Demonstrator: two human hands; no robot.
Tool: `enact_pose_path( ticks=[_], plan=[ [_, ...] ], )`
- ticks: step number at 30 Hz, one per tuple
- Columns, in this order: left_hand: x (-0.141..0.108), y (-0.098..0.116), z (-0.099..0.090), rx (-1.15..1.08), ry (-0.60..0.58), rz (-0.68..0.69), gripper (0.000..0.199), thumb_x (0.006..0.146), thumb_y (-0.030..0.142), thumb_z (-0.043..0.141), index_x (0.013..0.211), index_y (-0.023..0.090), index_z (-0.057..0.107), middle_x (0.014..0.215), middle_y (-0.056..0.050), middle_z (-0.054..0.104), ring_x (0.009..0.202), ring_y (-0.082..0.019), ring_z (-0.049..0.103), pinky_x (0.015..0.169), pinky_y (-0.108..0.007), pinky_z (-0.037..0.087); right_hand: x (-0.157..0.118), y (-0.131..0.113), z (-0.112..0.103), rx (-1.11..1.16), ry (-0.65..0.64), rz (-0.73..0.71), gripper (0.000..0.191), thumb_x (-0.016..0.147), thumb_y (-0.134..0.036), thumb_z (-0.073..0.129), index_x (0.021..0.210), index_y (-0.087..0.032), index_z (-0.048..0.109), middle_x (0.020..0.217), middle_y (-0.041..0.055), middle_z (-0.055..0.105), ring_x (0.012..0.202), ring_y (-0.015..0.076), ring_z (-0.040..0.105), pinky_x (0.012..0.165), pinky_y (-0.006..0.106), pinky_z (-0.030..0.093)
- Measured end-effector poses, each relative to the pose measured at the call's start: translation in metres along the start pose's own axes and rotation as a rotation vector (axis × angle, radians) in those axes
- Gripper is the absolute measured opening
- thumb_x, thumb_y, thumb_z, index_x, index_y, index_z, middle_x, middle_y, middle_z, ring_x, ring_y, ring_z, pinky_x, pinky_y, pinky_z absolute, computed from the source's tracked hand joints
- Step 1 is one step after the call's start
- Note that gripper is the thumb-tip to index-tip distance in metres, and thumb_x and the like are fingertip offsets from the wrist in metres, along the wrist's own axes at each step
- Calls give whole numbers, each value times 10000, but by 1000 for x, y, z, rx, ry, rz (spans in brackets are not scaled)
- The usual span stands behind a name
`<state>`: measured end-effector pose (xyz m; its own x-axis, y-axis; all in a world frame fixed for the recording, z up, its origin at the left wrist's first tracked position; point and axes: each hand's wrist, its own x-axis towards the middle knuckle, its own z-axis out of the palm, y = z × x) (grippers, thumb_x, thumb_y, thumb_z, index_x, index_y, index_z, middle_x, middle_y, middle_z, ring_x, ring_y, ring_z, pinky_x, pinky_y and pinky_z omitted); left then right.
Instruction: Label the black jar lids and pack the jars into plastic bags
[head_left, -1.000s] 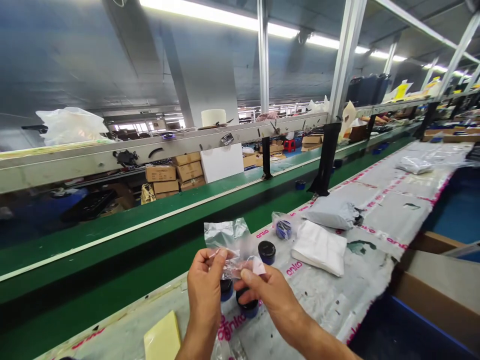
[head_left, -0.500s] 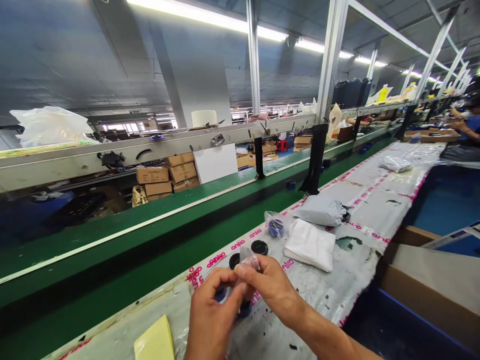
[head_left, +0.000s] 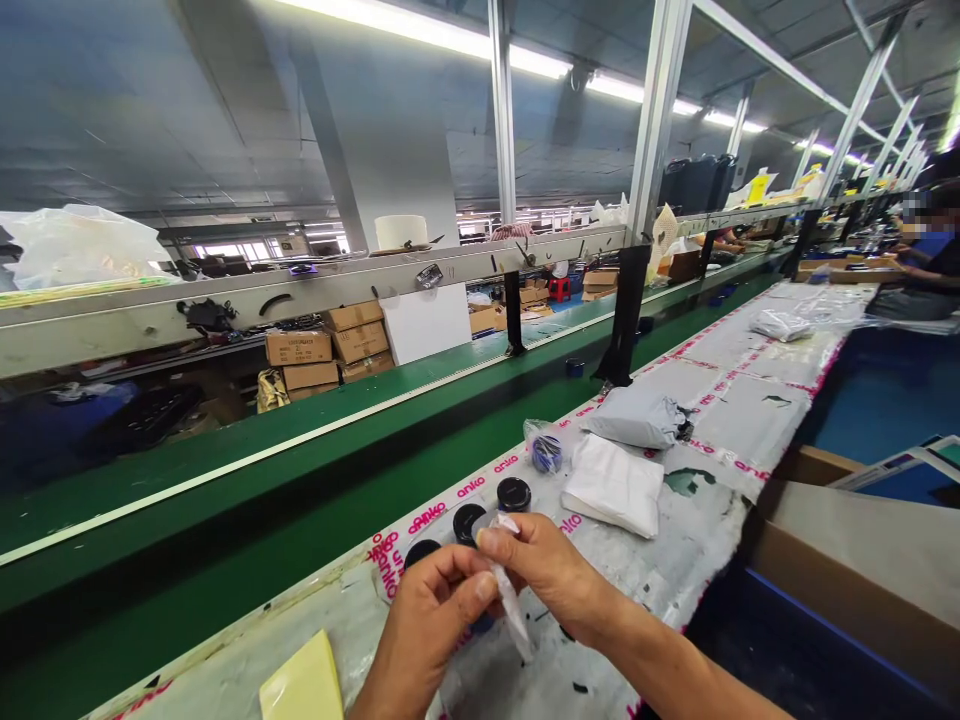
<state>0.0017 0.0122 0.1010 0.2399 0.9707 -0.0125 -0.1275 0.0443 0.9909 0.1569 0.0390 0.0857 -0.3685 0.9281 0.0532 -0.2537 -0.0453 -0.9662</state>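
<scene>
A thin, whitish translucent plastic piece [head_left: 514, 617] is pinched between my two hands, its lower end hanging toward the table. My left hand [head_left: 442, 610] closes on it from the left, and my right hand [head_left: 544, 565] grips its upper part. Just behind my hands, round black-topped items stand in a slanting row, among them one at the far end [head_left: 514, 493], one in the middle [head_left: 468, 522] and one at the near end [head_left: 421, 553]. Something dark blue is partly hidden under my fingers.
On the plastic-covered table [head_left: 720, 400] lie a bagged blue coil [head_left: 546, 453], a folded white cloth [head_left: 613, 485], a grey bag [head_left: 634, 415] and a yellow pad [head_left: 304, 680]. Behind runs a green conveyor [head_left: 337, 460]. A cardboard box [head_left: 847, 590] stands right; a person sits far right.
The plastic piece now hangs below my fingers as a long strip. My left hand has shifted slightly, uncovering more of the black-topped row. The camera view has moved a little.
</scene>
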Motion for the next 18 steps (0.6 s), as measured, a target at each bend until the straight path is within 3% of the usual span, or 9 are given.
enact_pose_path(
  ticks=[4,10,13,15,18],
  plan=[
    [1,-5,1,57,22,-4,383,742,510,802,728,157,655,698,-14,645,669,-125,565,654,-226,441,0,4,1,-21,23,-15,474,820,-584,704,658,-161,567,557,-37,529,511,96,486,486,213,362],
    [-5,-7,7,-68,98,-12,354,796,520,728,752,173,672,676,-22,653,666,-160,589,656,-258,476,-4,-3,0,17,-43,50,514,762,-644,718,693,-151,589,602,1,617,536,121,571,553,253,485],
    [-5,-6,4,-82,205,15,333,791,500,738,746,177,669,655,-1,632,628,-138,561,626,-234,465,-4,-1,-6,-6,-15,66,471,729,-598,751,673,-181,537,631,-1,626,556,135,584,557,267,496],
    [-4,-8,-1,-65,270,41,338,789,504,742,758,175,666,645,3,624,621,-125,545,625,-219,461,-5,4,-11,-152,40,45,411,762,-521,724,645,-201,494,623,-8,611,557,135,558,542,256,458],
    [-4,-10,-6,-49,298,42,375,791,539,737,824,173,660,597,20,578,561,-91,466,546,-179,394,-9,9,-17,-651,233,-120,285,813,-322,643,613,-209,473,602,-19,564,565,130,499,539,244,342]
  ],
)
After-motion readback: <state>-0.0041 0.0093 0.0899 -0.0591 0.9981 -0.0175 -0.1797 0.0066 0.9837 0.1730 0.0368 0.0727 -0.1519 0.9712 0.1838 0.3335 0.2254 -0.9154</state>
